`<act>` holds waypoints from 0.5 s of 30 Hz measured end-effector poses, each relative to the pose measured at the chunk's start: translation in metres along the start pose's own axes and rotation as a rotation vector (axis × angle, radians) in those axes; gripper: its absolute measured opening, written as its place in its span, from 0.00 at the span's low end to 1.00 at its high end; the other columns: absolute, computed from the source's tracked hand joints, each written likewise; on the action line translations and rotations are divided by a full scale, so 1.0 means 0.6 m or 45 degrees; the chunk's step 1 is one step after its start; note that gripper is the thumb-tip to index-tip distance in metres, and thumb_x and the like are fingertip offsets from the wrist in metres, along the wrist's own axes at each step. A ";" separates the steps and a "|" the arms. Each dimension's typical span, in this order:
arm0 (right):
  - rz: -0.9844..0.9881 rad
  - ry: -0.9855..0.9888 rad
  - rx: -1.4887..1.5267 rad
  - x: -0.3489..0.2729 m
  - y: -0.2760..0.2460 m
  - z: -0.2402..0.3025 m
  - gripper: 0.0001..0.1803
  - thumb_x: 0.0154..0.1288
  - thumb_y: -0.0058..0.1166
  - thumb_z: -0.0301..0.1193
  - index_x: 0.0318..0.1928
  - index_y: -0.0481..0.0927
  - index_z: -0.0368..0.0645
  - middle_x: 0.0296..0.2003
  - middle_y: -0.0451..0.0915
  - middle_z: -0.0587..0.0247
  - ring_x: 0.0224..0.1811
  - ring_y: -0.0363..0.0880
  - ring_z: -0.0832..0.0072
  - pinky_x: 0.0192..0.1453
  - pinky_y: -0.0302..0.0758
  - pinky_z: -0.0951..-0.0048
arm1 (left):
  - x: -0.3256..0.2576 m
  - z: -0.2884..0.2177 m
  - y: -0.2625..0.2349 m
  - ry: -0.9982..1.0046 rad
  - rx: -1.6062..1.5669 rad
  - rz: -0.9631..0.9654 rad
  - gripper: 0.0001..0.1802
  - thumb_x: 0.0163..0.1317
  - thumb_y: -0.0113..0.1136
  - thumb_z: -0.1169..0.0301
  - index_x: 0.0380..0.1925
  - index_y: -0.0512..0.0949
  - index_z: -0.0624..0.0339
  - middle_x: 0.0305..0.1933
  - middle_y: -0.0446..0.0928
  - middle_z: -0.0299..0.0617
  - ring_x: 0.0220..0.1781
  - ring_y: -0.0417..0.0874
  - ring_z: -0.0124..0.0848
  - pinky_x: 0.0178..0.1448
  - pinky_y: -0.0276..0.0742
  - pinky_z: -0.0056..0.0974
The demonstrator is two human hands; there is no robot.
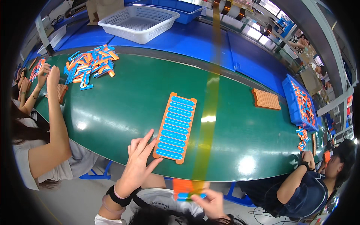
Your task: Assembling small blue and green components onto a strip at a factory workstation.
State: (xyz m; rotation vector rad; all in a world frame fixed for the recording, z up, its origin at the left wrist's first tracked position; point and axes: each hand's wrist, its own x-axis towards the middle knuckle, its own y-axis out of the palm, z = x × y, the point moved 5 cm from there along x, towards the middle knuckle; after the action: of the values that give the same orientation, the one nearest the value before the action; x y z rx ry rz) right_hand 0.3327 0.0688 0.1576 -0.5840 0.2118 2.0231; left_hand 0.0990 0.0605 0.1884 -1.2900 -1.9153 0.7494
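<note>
**Taping a loaded tray on the green belt**

Step in hand, by my reading: tape is being drawn down toward the orange tray (175, 128), which lies lengthwise on the belt (123, 101) and holds a full column of blue strips (176, 123). An amber tape (210, 112) runs from the rolls (229, 8) at the top of view down past the tray's right edge to the near side of the belt.

Left hand (138, 165): fingers spread and released, palm down, fingertips touching the tray's near left corner. Forearm enters from the lower edge; dark band on the wrist. It grips nothing, only steadies the tray.

Right hand (211, 202): low, off the belt's near edge, pinched on the tape's lower end together with a small orange-and-blue piece (185, 189). This area is blurred; exactly how the piece is held I cannot tell.

Next move, as judged: the tape sits just right of the tray, so tray and tape need aligning while the left hand keeps the tray from sliding.

Nearby: a second tray (266, 99) further right, a loose heap of strips (90, 63) far left, a white basket (139, 22) behind, a blue bin (302, 103) at right. Other people work at both ends of the belt.
</note>
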 end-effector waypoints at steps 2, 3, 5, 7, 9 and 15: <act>0.042 -0.067 0.148 0.001 0.008 -0.028 0.08 0.52 0.57 0.20 0.34 0.78 0.32 0.31 0.78 0.62 0.29 0.72 0.86 0.31 0.69 0.84 | -0.004 -0.009 0.009 0.084 -0.016 0.003 0.34 0.40 0.66 0.71 0.50 0.65 0.69 0.61 0.59 0.47 0.49 0.64 0.41 0.49 0.59 0.40; 0.043 -0.116 0.118 0.004 0.006 -0.023 0.08 0.51 0.57 0.20 0.34 0.78 0.32 0.31 0.78 0.62 0.28 0.72 0.86 0.31 0.68 0.84 | -0.006 -0.018 0.013 0.090 0.013 0.014 0.33 0.41 0.65 0.71 0.49 0.65 0.69 0.60 0.60 0.46 0.48 0.65 0.40 0.48 0.59 0.40; 0.068 -0.151 0.021 0.006 0.006 0.003 0.10 0.51 0.57 0.19 0.36 0.77 0.32 0.32 0.78 0.61 0.29 0.73 0.84 0.32 0.69 0.84 | -0.013 -0.039 0.028 0.098 0.030 0.041 0.31 0.42 0.64 0.71 0.49 0.66 0.69 0.59 0.61 0.45 0.47 0.65 0.39 0.46 0.59 0.39; 0.111 -0.193 -0.070 0.008 0.010 0.017 0.12 0.50 0.57 0.18 0.38 0.76 0.32 0.33 0.78 0.59 0.30 0.74 0.83 0.34 0.70 0.84 | -0.032 -0.062 0.041 0.052 0.011 0.055 0.33 0.40 0.64 0.71 0.50 0.66 0.68 0.59 0.62 0.43 0.47 0.65 0.37 0.49 0.57 0.38; -0.113 -0.221 0.251 0.010 -0.003 0.016 0.15 0.52 0.56 0.18 0.43 0.73 0.33 0.31 0.79 0.60 0.32 0.75 0.83 0.35 0.71 0.85 | -0.057 -0.082 0.057 0.074 0.058 0.074 0.33 0.40 0.65 0.70 0.49 0.66 0.68 0.60 0.62 0.43 0.47 0.65 0.37 0.47 0.56 0.39; -0.233 -0.076 0.450 0.006 -0.032 -0.002 0.19 0.55 0.50 0.17 0.45 0.59 0.39 0.31 0.78 0.52 0.30 0.74 0.84 0.31 0.65 0.87 | -0.073 -0.111 0.082 0.109 0.058 0.100 0.36 0.35 0.66 0.69 0.49 0.66 0.71 0.60 0.62 0.44 0.46 0.64 0.38 0.46 0.54 0.40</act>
State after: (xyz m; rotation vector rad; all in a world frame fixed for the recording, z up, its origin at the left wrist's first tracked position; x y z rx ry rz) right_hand 0.3482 0.0806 0.1564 -0.3076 0.4528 1.7690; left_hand 0.1904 0.0413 0.1797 -1.3542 -1.7788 0.7609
